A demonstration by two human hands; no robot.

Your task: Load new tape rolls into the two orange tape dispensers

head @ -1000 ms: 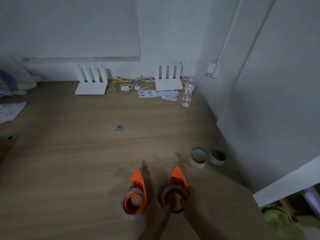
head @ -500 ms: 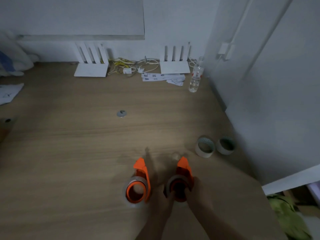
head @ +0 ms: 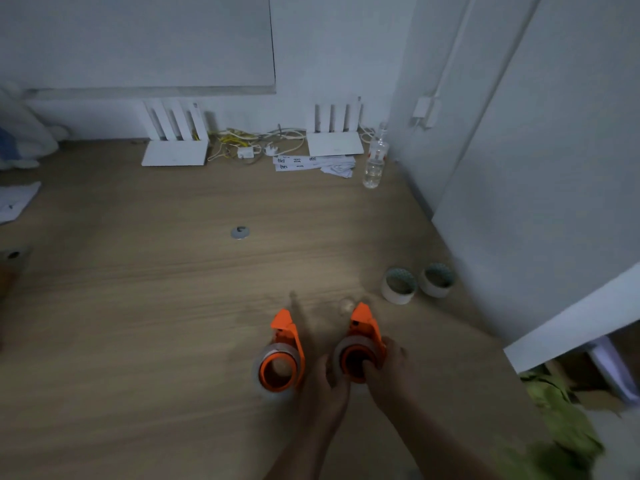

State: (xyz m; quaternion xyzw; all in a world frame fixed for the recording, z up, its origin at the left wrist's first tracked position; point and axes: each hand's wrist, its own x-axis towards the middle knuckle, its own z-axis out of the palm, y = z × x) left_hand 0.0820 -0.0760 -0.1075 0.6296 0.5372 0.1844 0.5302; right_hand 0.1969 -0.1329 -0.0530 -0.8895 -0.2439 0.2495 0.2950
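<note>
head view: both hands hold the right orange dispenser (head: 362, 344) near the table's near edge: left hand (head: 327, 389) cups the slippery tape roll (head: 341, 355), right hand (head: 389, 370) grips the hard, light body.

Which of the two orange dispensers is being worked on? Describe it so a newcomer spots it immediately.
Start at the wooden floor and look near the bottom centre, where two orange tape dispensers stand side by side. It is the right-hand dispenser, nearer the two empty cardboard cores. Unlike the left-hand dispenser, which stands untouched, both the left hand and right hand grip it.

Right hand (head: 389, 370) thumb now inside the right dispenser (head: 362, 344) hub (earlier outside).
</note>
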